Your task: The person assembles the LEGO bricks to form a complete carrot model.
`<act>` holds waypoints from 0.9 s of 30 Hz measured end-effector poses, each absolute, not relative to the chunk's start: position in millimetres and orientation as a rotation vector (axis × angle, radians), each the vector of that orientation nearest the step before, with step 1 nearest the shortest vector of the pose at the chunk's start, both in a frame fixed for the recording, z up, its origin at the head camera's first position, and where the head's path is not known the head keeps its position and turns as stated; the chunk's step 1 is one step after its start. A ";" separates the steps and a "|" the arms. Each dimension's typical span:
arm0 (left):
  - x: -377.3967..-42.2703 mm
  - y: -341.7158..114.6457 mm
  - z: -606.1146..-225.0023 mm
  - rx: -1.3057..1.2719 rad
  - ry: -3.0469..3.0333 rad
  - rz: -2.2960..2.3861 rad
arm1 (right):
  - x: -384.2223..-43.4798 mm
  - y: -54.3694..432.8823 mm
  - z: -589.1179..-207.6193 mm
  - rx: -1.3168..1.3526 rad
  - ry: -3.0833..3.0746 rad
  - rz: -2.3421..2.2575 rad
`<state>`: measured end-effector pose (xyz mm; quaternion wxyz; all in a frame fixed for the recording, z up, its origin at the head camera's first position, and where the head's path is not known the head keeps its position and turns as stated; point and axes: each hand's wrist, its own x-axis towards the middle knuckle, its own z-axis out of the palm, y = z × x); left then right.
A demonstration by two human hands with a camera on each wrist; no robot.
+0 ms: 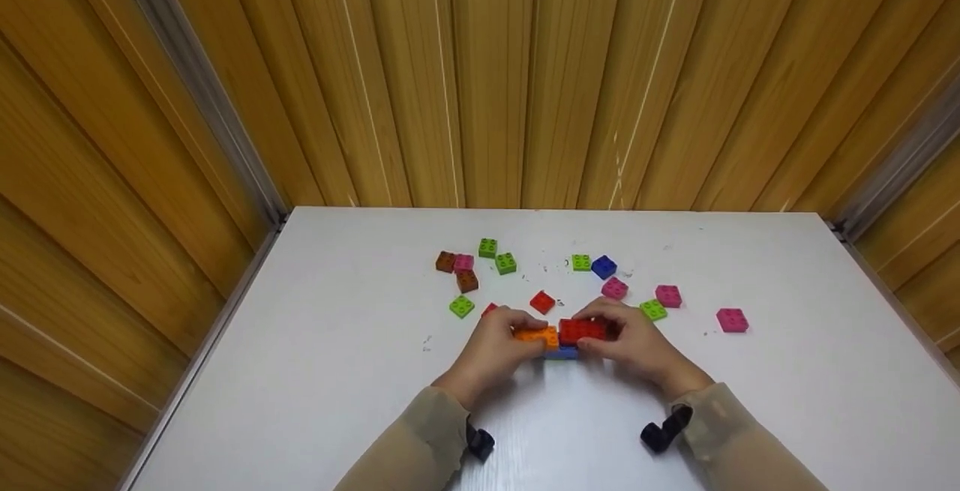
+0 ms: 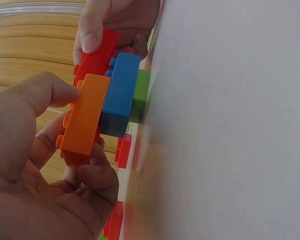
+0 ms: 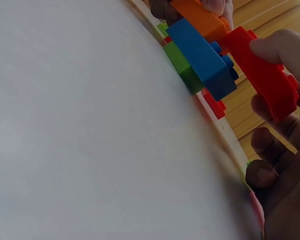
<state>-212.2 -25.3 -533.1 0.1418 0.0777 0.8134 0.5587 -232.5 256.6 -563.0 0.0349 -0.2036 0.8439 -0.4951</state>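
A small stack of bricks stands on the white table. A blue brick sits on a green brick, with an orange brick and a red brick side by side on top. My left hand pinches the orange brick between thumb and fingers. My right hand grips the red brick, its thumb pressed on one side. In the right wrist view the red brick tilts up from the blue brick, beside the orange one.
Loose bricks lie scattered behind the hands: green, red, brown, blue and pink among several. Wooden panel walls close in the table at the back and sides.
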 end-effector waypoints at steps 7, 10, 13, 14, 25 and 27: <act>-206.9 -24.1 -538.7 0.202 2.324 1.606 | -225.3 258.6 -569.0 -0.639 2.600 -1.447; -211.1 -23.6 -535.6 0.206 2.337 1.604 | -227.3 258.3 -564.9 -0.627 2.623 -1.428; -214.8 -24.4 -531.7 0.203 2.348 1.591 | -229.8 256.7 -560.3 -0.626 2.642 -1.408; -214.8 -24.9 -531.1 0.199 2.347 1.589 | -229.7 256.1 -559.5 -0.629 2.645 -1.401; -214.3 -25.4 -535.2 0.219 2.342 1.600 | -224.6 249.4 -556.2 -0.627 2.622 -1.412; -214.5 -24.4 -534.6 0.223 2.357 1.592 | -224.9 247.4 -556.5 -0.662 2.606 -1.442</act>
